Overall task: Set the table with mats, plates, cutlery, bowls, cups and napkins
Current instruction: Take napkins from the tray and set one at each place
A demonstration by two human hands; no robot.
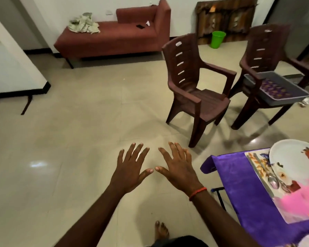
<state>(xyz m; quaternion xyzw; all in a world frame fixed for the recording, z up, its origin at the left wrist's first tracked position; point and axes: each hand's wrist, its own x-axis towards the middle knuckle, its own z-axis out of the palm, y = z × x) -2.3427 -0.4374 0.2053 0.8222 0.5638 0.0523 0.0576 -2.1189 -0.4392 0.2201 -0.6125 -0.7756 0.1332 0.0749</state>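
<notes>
A patterned mat point(257, 164) is laid on the table point(239, 179), which is covered with a purple cloth, and it is set a little in from the table's far left corner. A white plate point(289, 154) is placed on the mat toward the table's far edge. Two spoons point(274, 183) are laid on the mat just beside the plate, on the side nearer the table's left edge. A pink napkin point(301, 198), blurred, is seen on the mat's near part.

Nothing is held by either hand. The left hand point(130, 170) and the right hand point(178, 168) are held out flat above the floor, left of the table, with fingers spread wide and thumb tips nearly touching. A red thread point(197, 193) is worn on the right wrist.

Beyond the table, two brown plastic chairs are seen; a grey tray point(292, 90) is carried on the farther chair point(268, 56), while nothing is seen on the nearer chair point(198, 97). A green container point(218, 39) and a red sofa point(114, 38) are set by the wall.
</notes>
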